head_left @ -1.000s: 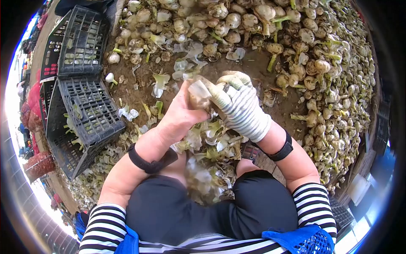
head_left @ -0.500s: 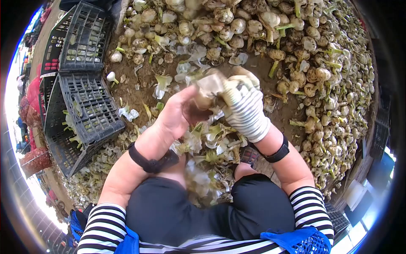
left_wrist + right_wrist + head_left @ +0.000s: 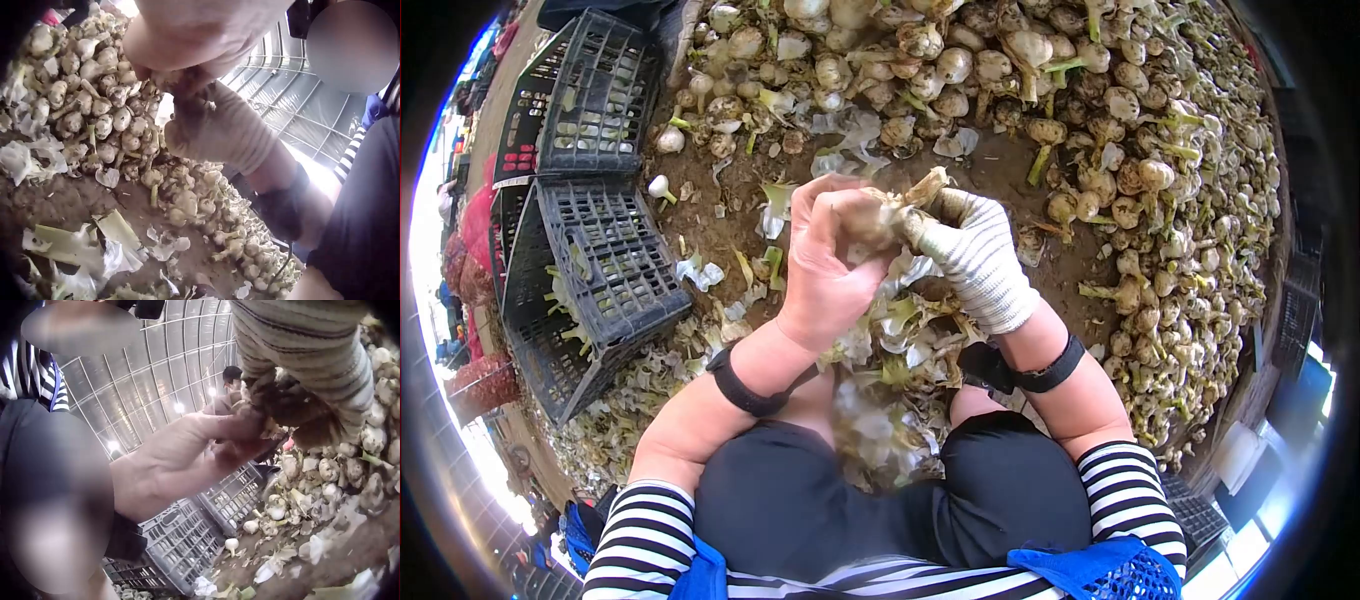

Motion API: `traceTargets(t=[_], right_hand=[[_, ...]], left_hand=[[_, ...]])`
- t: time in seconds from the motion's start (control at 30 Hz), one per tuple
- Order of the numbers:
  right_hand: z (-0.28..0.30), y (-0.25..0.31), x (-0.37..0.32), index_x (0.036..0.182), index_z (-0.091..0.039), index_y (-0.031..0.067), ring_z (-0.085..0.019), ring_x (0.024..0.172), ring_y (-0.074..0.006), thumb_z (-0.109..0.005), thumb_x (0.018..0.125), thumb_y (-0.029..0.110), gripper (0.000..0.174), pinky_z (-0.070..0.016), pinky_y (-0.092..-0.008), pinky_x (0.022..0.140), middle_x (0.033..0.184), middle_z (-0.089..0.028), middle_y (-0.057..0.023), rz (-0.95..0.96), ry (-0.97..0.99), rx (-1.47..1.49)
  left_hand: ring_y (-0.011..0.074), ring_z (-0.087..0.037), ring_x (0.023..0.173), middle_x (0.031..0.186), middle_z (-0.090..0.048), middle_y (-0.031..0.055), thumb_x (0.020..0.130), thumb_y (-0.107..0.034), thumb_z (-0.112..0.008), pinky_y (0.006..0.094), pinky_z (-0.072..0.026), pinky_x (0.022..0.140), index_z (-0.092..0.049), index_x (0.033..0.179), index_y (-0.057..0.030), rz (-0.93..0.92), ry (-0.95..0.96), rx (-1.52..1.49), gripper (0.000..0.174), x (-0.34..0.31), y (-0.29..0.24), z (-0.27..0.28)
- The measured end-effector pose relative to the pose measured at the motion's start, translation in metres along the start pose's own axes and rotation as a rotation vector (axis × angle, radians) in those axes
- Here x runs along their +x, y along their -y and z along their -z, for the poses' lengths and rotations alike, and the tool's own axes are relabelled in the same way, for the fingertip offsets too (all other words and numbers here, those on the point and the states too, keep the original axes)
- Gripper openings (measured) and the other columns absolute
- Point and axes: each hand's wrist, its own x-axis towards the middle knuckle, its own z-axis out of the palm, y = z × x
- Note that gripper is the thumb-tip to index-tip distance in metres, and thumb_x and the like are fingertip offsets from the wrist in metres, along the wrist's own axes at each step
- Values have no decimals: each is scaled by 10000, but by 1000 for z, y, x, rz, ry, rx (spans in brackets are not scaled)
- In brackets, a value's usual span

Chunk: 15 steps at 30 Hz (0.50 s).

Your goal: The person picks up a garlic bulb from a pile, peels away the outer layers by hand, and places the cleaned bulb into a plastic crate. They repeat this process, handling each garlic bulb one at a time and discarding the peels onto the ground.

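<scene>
My bare left hand is curled around a garlic bulb, which its fingers partly cover. Beside it, my right hand, in a striped knit glove, grips the stalk of the same bulb, with the cut end sticking up past the gloved fingers. In the right wrist view the left hand meets the glove at the bulb, and shadow hides much of the grip. Peeled garlic skins litter the ground under both hands.
Unpeeled garlic bulbs are heaped ahead and along the right. Two black plastic crates stand at the left, with garlic inside. One white bulb lies on the soil near them. Another person appears in the background of the right wrist view.
The bulb has turned between the hands, so its stalk now points up and right. My left fingers have closed further around it, and the right hand has shifted onto the stalk.
</scene>
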Motion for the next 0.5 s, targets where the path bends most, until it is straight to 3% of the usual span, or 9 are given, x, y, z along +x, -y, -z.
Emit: traceTargets(t=[0.07,0.17,0.23,0.37,0.5], right_hand=[[-1,-5,3,923,-620,-5,-515,664,-43,-636,788,176,227,-439,-205,590,786,-605,1,62,-25,-17],[8,-17,11,960,-604,-4,-543,688,-62,-625,771,183,267,-456,-214,617,819,-615,-17,93,7,138],[11,-16,8,975,-608,-9,-555,722,-72,-615,768,188,286,-465,-226,644,847,-624,-27,64,41,209],[10,-18,5,982,-613,-7,-565,750,-79,-592,758,193,301,-458,-219,674,881,-633,-31,46,125,334],[18,-17,8,1025,-568,12,-580,766,-108,-589,751,146,306,-470,-234,701,872,-618,-28,66,263,339]], left_hand=[[168,-471,1024,1113,-422,68,596,111,-678,246,-452,862,-513,1018,-95,-59,-13,161,497,0,-2,0],[162,-505,1007,1078,-491,68,617,91,-688,262,-471,845,-527,1044,-84,62,15,-30,488,3,-9,2],[163,-542,990,1044,-554,69,649,45,-702,284,-487,827,-529,1098,-65,623,76,-849,493,6,-8,9],[187,-558,1002,1066,-571,83,746,-87,-683,321,-471,873,-494,1178,-48,794,164,-1119,473,8,0,18],[214,-553,1026,1098,-554,92,743,-136,-710,351,-475,871,-480,1178,-47,927,245,-1340,500,9,-2,23]])
